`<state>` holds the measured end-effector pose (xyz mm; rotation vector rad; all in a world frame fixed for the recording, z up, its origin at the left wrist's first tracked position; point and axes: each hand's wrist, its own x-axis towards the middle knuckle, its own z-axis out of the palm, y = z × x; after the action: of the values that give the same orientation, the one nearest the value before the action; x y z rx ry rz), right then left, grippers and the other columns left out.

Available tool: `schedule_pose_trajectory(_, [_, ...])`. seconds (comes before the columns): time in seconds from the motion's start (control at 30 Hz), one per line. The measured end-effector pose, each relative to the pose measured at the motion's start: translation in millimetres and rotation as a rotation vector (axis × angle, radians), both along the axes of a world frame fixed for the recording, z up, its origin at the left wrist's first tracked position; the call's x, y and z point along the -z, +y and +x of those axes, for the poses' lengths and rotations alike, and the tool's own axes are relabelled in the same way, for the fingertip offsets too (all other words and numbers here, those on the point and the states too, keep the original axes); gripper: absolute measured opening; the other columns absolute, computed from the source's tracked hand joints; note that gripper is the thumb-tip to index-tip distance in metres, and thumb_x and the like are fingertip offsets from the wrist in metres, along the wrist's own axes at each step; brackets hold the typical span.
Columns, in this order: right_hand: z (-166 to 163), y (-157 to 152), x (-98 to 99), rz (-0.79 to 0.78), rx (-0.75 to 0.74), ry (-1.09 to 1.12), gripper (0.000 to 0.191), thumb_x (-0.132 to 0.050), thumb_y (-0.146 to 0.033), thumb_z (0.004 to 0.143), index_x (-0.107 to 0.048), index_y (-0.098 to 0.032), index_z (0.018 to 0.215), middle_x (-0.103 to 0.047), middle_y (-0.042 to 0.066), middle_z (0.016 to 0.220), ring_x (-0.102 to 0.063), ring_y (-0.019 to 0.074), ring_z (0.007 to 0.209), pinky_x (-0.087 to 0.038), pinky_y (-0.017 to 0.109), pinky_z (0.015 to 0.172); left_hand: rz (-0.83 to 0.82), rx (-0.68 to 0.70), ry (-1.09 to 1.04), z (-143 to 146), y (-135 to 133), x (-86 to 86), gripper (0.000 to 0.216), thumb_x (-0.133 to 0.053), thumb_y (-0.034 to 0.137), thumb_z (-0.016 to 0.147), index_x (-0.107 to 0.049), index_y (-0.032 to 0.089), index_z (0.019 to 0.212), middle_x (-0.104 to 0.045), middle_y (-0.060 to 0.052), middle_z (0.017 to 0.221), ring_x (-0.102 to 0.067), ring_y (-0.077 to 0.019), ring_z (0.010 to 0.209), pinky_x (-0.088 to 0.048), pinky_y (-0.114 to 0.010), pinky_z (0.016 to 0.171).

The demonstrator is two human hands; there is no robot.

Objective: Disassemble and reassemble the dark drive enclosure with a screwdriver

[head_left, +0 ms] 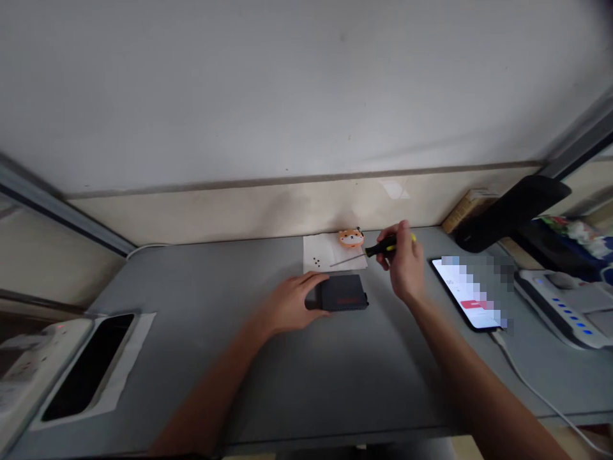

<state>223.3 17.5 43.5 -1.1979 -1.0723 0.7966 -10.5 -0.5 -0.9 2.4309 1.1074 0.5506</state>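
Note:
On the grey tabletop lies a flat dark box (343, 292) with faint red lettering; its exact kind does not show. My left hand (294, 303) curls round its left end, thumb and fingers on opposite edges. A screwdriver (382, 246) with a black and yellow handle is gripped in my right hand (405, 265). Its thin shaft slants down to the left, the tip over a white paper (328, 260) behind the box. Several tiny dark pieces, perhaps screws (317, 261), sit on that paper near the tip. Beside them is an orange animal-faced case (351, 238).
At right, a lit phone (469, 295) with a white cable (531, 386) lies before a power strip (565, 306). A black upright object (512, 214) leans by a small box (468, 209). Another phone (90, 367) rests at left. A wall (268, 207) closes the back.

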Motion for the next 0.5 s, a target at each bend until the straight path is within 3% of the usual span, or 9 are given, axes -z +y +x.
schedule_pose_trajectory(0.1, [-6,5,26.1,-0.029,-0.073,-0.046,0.062,-0.053,-0.084,0.077,-0.059,-0.022,0.076,-0.056,-0.002,0.056,-0.048,0.0126,0.048,-0.04,0.027,0.048,0.019,0.003,0.023,0,-1,-0.7,0.058,-0.077,0.038,0.083,-0.057,0.023,0.135,-0.067,-0.011,0.134,-0.068,-0.0287,0.117,-0.056,-0.044,0.101])
schedule_pose_trajectory(0.2, [-8,7,43.2,-0.056,-0.115,-0.091,0.062,-0.055,-0.083,0.076,-0.06,-0.022,0.078,-0.059,-0.002,0.06,-0.047,0.0125,0.05,-0.04,0.027,0.049,0.054,0.009,0.033,-1,-2,-1.4,0.053,-0.069,0.042,0.087,-0.058,0.023,0.135,-0.068,-0.011,0.133,-0.069,-0.0284,0.115,-0.055,-0.044,0.102])
schedule_pose_trajectory(0.5, [-5,7,47.7,-0.069,-0.209,-0.169,0.053,-0.054,-0.074,0.085,-0.063,-0.021,0.081,-0.064,0.0,0.066,-0.05,0.0134,0.054,-0.041,0.027,0.054,0.15,0.056,0.065,-6,0,0.7,0.041,-0.048,0.04,0.1,-0.061,0.019,0.132,-0.071,-0.014,0.127,-0.069,-0.028,0.114,-0.054,-0.045,0.101])
